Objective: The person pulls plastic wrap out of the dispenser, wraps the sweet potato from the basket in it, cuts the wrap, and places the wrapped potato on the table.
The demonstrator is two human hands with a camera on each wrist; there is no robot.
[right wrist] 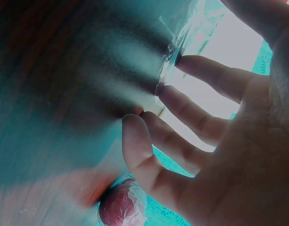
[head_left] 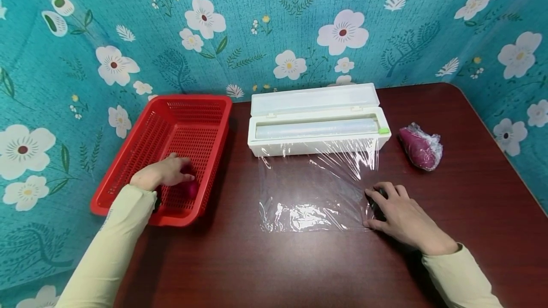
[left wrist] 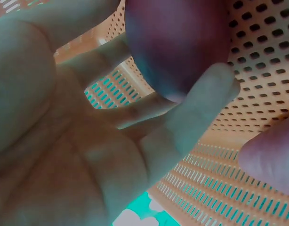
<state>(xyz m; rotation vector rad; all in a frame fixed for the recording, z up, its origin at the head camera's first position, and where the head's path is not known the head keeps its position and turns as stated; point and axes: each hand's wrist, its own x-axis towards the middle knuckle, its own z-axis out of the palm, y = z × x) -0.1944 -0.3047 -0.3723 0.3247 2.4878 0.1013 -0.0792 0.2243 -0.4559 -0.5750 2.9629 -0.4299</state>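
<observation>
Inside the red basket [head_left: 160, 108], my left hand [head_left: 164, 172] grips a smooth purple-red oval piece of produce [left wrist: 177, 42]; its fingers curl round the sides. A second purple-red piece [left wrist: 271, 157] lies close by in the basket. My right hand [head_left: 404, 213] rests on the table, spread fingertips pressing the right edge of a sheet of cling film [head_left: 308, 194]. This clear sheet stretches flat from the roll [head_left: 317, 129] in a white dispenser box [head_left: 321, 146] with its lid raised. A green slider [head_left: 384, 130] sits at the box's right end.
On the right of the dark red-brown table [head_left: 278, 274] lies a film-wrapped purple-red piece [head_left: 421, 147]. A teal flowered cloth [head_left: 265, 27] hangs behind and along the sides. The dispenser stands at the back, between basket and wrapped piece.
</observation>
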